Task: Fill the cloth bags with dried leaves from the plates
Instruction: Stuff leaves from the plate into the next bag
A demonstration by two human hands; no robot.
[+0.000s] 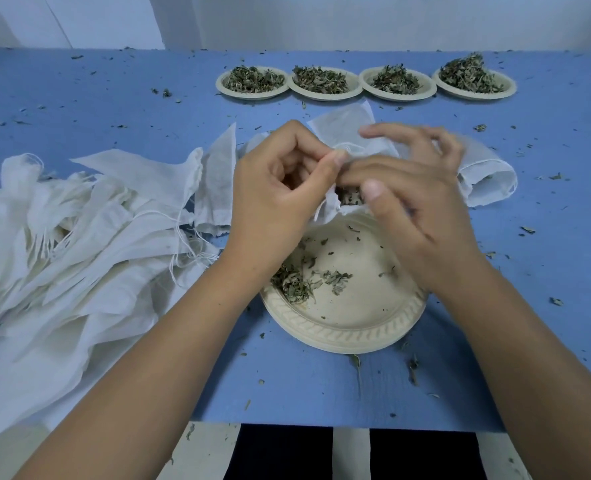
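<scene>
A small white cloth bag (328, 206) hangs open over the near beige plate (349, 327), with dried leaves showing in its mouth. My left hand (280, 195) pinches the bag's rim between thumb and fingers. My right hand (412, 199) grips the other side of the rim, its fingers blurred by motion. The near plate holds only a small clump of leaves (296, 282) on its left side. Most of the bag is hidden behind my hands.
Several plates heaped with dried leaves (325, 81) stand in a row at the back. A pile of white cloth bags (79, 237) lies on the left, more bags (488, 178) behind my hands. Leaf crumbs litter the blue tablecloth (322, 386); its edge is near me.
</scene>
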